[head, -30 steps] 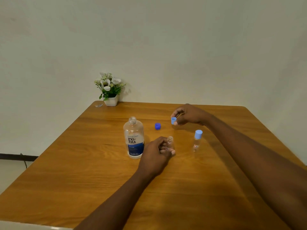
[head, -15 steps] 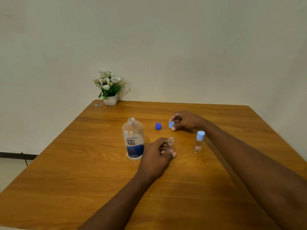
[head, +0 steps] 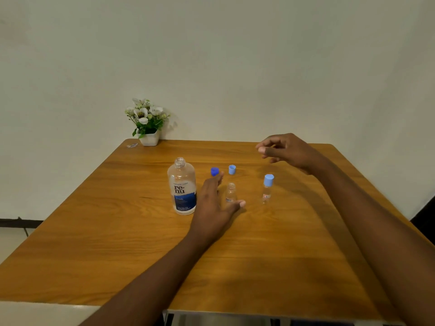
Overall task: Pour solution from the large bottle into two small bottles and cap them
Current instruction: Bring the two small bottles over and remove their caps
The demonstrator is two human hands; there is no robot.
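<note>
Large bottle [head: 181,186] uncapped, upright on tabletop [head: 117,231]. Right of it: uncapped small bottle [head: 230,193], then capped small bottle [head: 267,189]. Left hand [head: 213,203] released, right hand [head: 286,149] loose, empty.

One head-worn wide-angle view only. The wooden table [head: 94,231] is looked down on from its near edge, facing the far wall [head: 235,55]; both forearms are seen close.

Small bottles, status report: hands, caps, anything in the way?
Left hand open beside uncapped small bottle. Right hand empty, raised. Light blue cap on table; other small bottle capped. Nothing blocking.
</note>
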